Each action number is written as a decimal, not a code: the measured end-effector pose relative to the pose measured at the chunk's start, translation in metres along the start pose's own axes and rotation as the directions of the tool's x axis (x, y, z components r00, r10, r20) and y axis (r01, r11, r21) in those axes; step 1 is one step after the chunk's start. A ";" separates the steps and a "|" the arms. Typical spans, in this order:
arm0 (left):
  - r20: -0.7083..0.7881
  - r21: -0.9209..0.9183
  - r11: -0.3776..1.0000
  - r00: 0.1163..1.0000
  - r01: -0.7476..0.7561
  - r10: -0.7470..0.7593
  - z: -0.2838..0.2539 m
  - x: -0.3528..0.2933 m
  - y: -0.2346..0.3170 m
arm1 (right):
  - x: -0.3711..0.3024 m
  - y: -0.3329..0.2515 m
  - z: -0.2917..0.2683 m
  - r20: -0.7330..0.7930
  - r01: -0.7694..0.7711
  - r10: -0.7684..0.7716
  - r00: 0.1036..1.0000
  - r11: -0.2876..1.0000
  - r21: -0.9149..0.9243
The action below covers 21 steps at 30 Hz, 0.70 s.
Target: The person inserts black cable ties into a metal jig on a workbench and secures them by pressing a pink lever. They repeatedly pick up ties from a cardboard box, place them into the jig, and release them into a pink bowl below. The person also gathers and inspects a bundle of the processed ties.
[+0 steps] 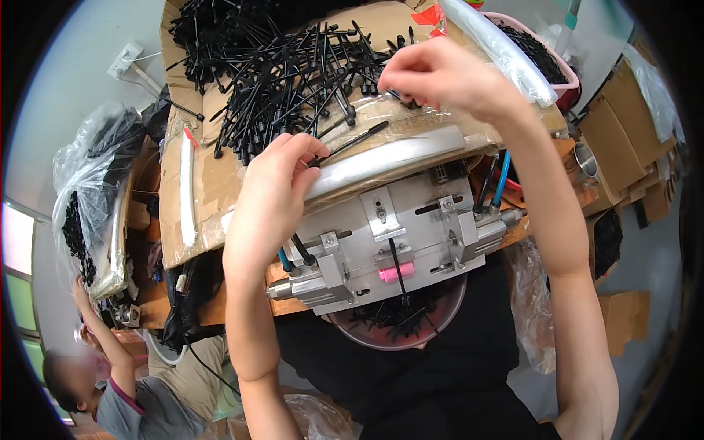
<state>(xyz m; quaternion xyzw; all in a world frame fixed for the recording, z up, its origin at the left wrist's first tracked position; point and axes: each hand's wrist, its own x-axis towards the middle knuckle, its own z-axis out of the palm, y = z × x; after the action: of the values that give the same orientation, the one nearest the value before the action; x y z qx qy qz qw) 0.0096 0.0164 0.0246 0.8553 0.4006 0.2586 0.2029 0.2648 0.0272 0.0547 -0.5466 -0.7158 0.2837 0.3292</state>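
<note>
My left hand (271, 187) is at the near edge of a cardboard box, its thumb and fingers closed on the end of a thin black rod (358, 141) that slants up to the right. My right hand (440, 79) hovers over the right side of the pile with its fingertips pinched together; dark parts show just below them, and what they hold is hidden. The pile of black rods with thicker ends (282, 103) lies in the cardboard box (209, 176). Below my hands a metal fixture (378, 253) bears another upright black rod (397, 258) beside a pink piece (397, 272).
A round bowl (455, 312) with black parts stands under the fixture. Blue tubes (501, 180) run to its side cylinders. A pink basket (561, 81) of black parts is at the far right, near cardboard boxes (634, 125). Another person (147, 396) works at the lower left.
</note>
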 end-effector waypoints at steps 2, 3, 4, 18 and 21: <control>0.079 -0.047 0.998 0.996 0.037 -0.033 -0.006 0.005 0.003 | -0.001 0.014 -0.026 0.034 0.047 -0.063 0.997 0.939 0.341; 0.119 -0.063 0.997 0.992 0.047 -0.040 -0.007 0.007 0.000 | -0.004 0.017 -0.030 -0.017 0.073 -0.073 0.997 0.900 0.430; 0.095 -0.059 0.998 0.995 0.028 -0.022 -0.005 0.006 -0.001 | -0.006 0.017 -0.034 -0.068 0.104 -0.080 0.994 0.852 0.514; -0.088 0.283 0.957 0.995 0.059 -0.035 0.134 -0.161 0.073 | -0.127 0.003 -0.014 -0.271 0.262 -0.105 0.957 0.716 0.647; -0.056 0.372 0.927 0.998 0.058 -0.040 0.146 -0.155 0.076 | -0.141 0.003 -0.006 -0.341 0.313 -0.112 0.933 0.720 0.619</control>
<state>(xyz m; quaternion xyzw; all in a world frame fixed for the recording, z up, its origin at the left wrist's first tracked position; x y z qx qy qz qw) 0.0577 -0.1721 -0.0909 0.8617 0.4682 0.1930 0.0334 0.2976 -0.1085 0.0333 -0.3409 -0.5723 0.3992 0.6300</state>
